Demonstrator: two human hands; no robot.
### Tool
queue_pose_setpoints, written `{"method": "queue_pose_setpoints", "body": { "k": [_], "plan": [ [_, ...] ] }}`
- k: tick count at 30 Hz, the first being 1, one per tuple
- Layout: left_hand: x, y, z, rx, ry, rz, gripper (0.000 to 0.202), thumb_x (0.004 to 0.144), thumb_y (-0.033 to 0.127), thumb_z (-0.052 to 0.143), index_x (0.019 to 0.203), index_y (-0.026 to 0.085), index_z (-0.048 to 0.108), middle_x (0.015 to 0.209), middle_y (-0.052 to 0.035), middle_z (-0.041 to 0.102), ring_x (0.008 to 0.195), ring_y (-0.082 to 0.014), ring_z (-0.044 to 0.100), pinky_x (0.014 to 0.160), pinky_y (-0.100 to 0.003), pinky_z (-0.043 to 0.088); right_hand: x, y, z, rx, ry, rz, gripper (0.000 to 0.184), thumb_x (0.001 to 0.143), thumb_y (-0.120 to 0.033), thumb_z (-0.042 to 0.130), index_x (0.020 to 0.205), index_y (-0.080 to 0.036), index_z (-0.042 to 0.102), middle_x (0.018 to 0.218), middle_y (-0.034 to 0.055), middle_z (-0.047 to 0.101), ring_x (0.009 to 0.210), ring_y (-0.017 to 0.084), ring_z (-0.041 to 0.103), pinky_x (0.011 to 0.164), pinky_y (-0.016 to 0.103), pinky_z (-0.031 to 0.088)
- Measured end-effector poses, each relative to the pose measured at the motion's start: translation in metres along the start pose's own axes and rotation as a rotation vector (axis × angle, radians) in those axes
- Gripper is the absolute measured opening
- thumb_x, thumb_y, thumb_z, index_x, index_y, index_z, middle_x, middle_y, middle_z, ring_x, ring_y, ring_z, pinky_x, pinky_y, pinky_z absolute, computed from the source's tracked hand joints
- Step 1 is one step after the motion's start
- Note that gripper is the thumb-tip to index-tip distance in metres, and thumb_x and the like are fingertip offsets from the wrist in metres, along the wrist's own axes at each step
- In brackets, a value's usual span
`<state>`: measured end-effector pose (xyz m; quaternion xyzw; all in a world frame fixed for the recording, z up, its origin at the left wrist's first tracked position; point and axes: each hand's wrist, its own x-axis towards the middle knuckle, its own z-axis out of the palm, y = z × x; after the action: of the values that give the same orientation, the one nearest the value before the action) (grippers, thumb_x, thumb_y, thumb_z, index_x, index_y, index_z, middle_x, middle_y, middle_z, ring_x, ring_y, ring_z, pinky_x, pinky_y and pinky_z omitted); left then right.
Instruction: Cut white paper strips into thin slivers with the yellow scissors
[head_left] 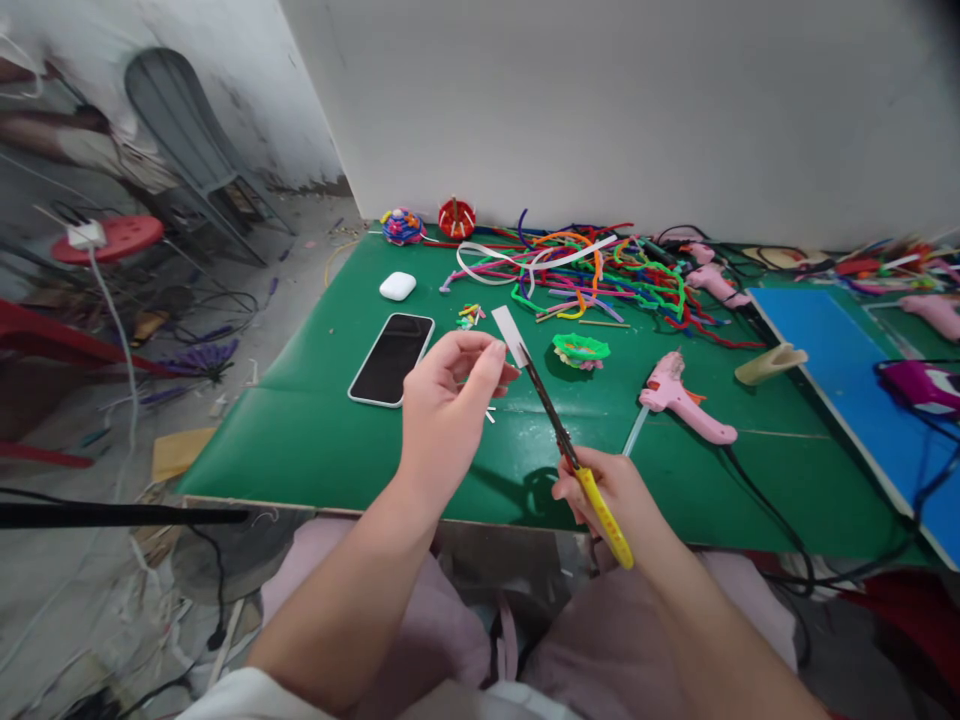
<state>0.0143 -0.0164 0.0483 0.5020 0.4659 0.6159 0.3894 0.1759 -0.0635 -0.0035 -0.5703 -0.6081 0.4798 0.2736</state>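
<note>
My left hand (457,400) pinches a small white strip (510,334) that looks like paper, held above the green table. Yellow-handled scissors (600,515) are gripped in my right hand (600,480), their dark blades pointing up and left. The blade tips meet the strip's lower edge near my left fingertips. Beneath and beyond the hands lie a few thin white slivers (490,414), a pile of tiny coloured bits (471,316) and a green ruffled piece (581,348) with orange on it. A phone (391,360) rests left of my left hand.
A pink glue gun (686,400) with its cord lies to the right, near a bamboo-like tube (771,364) and a blue board (817,350). Tangled coloured pipe cleaners (577,270) spread along the back. A white earbud case (397,286) sits left. Another person's arm (37,130) shows far left.
</note>
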Motion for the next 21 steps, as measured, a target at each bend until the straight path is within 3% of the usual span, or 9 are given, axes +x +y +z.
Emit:
{"method": "queue_pose_setpoints", "body": {
  "k": [21],
  "plan": [
    [0.001,-0.0027,-0.0006,-0.008,-0.004,-0.009,0.012,0.076,0.029,0.058,0.074,0.017,0.057,0.064,0.0019,0.059,0.059,-0.0086,0.059,0.051,-0.017,0.049,0.0023,0.0069,0.002,-0.131,0.0,-0.07,0.043,0.07,-0.058,0.054,0.058,-0.018,0.046,0.039,-0.005,0.042,0.037,0.007,0.035,0.035,0.02,0.025]
  ]
}}
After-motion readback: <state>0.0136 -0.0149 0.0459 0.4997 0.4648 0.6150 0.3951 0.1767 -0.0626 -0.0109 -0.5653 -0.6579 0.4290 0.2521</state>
